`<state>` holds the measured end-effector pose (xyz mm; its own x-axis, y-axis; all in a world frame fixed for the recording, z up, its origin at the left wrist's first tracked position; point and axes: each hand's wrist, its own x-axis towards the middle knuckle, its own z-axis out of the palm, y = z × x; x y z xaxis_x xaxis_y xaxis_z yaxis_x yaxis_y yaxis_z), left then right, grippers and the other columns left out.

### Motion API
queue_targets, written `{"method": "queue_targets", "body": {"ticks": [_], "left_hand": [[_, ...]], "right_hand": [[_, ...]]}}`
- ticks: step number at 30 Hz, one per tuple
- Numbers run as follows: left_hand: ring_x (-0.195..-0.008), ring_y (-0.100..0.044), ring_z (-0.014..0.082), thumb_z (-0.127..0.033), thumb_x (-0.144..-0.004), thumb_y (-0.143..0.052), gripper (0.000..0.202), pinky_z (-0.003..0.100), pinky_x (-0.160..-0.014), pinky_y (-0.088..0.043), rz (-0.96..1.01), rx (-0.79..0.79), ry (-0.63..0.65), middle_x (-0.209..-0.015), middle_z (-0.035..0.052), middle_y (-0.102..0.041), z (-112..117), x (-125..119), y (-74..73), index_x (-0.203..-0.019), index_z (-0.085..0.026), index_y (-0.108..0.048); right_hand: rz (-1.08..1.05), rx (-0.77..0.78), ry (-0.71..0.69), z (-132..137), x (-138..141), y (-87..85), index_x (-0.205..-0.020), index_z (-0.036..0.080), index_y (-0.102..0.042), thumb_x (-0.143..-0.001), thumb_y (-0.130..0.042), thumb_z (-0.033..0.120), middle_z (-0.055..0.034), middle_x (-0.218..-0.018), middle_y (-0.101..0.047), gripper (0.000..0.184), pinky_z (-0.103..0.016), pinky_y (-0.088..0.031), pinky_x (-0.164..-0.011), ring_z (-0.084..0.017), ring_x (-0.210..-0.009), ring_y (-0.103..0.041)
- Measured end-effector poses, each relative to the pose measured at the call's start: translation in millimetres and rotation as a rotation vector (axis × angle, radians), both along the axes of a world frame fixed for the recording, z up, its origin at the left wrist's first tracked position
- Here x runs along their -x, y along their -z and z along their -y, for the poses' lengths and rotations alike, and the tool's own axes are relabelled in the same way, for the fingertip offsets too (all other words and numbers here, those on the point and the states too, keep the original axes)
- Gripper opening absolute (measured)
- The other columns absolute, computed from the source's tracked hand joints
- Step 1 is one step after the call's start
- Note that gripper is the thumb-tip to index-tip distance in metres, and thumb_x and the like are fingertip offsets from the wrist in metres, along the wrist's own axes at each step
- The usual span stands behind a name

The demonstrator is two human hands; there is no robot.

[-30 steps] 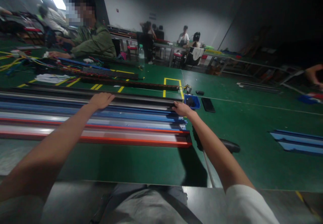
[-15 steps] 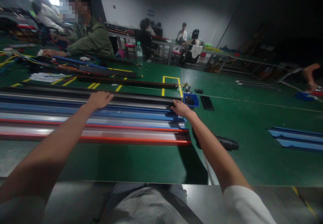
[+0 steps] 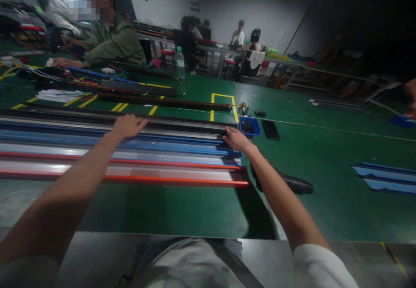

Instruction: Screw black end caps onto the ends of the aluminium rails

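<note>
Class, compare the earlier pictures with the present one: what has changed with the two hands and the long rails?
Nothing clearly moved. The left hand still lies flat on the grey rail, the right hand still at the rail ends beside the blue bin. Nothing was taken or let go; the coloured rails lie as before. Only the view shifted slightly.

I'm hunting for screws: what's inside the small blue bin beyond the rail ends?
The blue bin holds a dark lump, too dim to identify. Its near wall covers the bottom, so small parts there would be hidden. The right hand rests just beside it.
</note>
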<state>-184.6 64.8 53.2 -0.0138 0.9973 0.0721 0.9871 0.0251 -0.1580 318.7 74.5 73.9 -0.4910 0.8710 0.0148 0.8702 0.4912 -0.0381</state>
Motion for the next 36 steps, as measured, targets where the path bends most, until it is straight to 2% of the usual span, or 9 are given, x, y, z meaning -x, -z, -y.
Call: {"method": "queue_targets", "body": {"ticks": [9,13,20,27,31,36], "left_hand": [[-0.112,-0.063,0.0440,-0.058,-0.100,-0.016,0.077,0.048,-0.085,-0.047,0.024,0.026,-0.011,-0.116,0.0255,-0.068,-2,2,-0.6,-0.133,-0.014,-0.070],[-0.114,-0.062,0.0445,-0.056,-0.100,-0.019,0.074,0.049,-0.086,-0.047,0.030,0.039,-0.005,-0.117,0.0253,-0.068,-4,3,-1.3,-0.132,-0.015,-0.071],[-0.113,-0.062,0.0405,-0.051,-0.104,-0.023,0.064,0.046,-0.088,-0.045,0.016,0.073,-0.020,-0.117,0.0239,-0.068,-3,0,-5.4,-0.130,-0.017,-0.071],[-0.111,-0.058,0.0313,-0.050,-0.107,-0.024,0.066,0.043,-0.093,-0.041,0.068,0.105,0.026,-0.115,0.0191,-0.068,8,-4,-14.3,-0.133,-0.007,-0.067],[-0.108,-0.056,0.0267,-0.050,-0.107,-0.024,0.066,0.044,-0.096,-0.039,0.105,0.099,0.042,-0.112,0.0157,-0.069,14,-5,-16.5,-0.132,-0.006,-0.066],[-0.108,-0.059,0.0281,-0.054,-0.106,-0.022,0.071,0.042,-0.095,-0.041,0.112,0.069,0.044,-0.111,0.0172,-0.071,13,-5,-14.1,-0.127,-0.005,-0.069]], "right_hand": [[-0.009,-0.021,0.001,2,0,3.5,-0.157,0.000,-0.040,-0.107,-0.041,0.033,-0.0251,-0.157,-0.048,0.060,-0.046,-0.032,-0.122,-0.033,-0.147,-0.043],[-0.017,-0.029,0.000,3,-1,4.9,-0.156,-0.003,-0.039,-0.107,-0.040,0.033,-0.0267,-0.156,-0.048,0.061,-0.044,-0.032,-0.122,-0.033,-0.147,-0.043],[-0.030,-0.047,-0.004,3,-1,6.8,-0.154,-0.004,-0.042,-0.107,-0.043,0.032,-0.0272,-0.154,-0.050,0.059,-0.043,-0.033,-0.121,-0.034,-0.144,-0.046],[-0.052,-0.065,-0.005,7,-3,11.1,-0.154,-0.002,-0.043,-0.106,-0.044,0.032,-0.0265,-0.153,-0.051,0.059,-0.045,-0.035,-0.120,-0.034,-0.143,-0.047],[-0.063,-0.063,0.000,11,-5,12.1,-0.155,-0.002,-0.042,-0.106,-0.043,0.033,-0.0261,-0.154,-0.050,0.059,-0.045,-0.035,-0.121,-0.034,-0.144,-0.045],[-0.076,-0.046,0.021,14,-3,12.9,-0.157,-0.003,-0.038,-0.107,-0.039,0.032,-0.0269,-0.159,-0.043,0.061,-0.049,-0.029,-0.124,-0.036,-0.150,-0.037]]}}
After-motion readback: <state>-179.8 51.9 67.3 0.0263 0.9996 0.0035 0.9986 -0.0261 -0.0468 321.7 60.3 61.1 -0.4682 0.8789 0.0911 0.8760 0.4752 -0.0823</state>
